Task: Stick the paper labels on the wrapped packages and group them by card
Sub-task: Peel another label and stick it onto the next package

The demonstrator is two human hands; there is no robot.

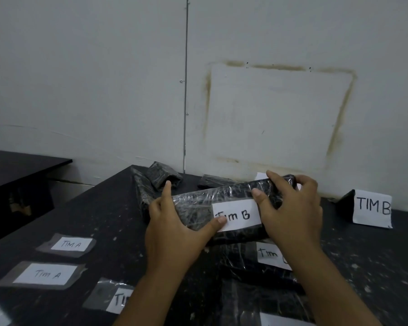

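I hold a long black package wrapped in clear film point(198, 203) above the table, tilted toward me. A white paper label reading "Tim B" point(237, 215) lies on its front. My left hand point(174, 229) grips the package's left end, thumb tip on the label's left edge. My right hand point(290, 208) grips the right end, thumb at the label's upper right corner. Below it lies another wrapped package with a "Tim" label point(271, 255), partly hidden by my right arm. A standing card "TIM B" point(372, 208) is at the right.
Two taped "TIM A" labels point(71, 244) point(46, 274) and a third, half-hidden label point(120, 298) lie on the dark speckled table point(104, 208) at the left. More unlabelled wrapped packages point(165, 175) sit at the back by the white wall. A second black table point(17, 165) stands far left.
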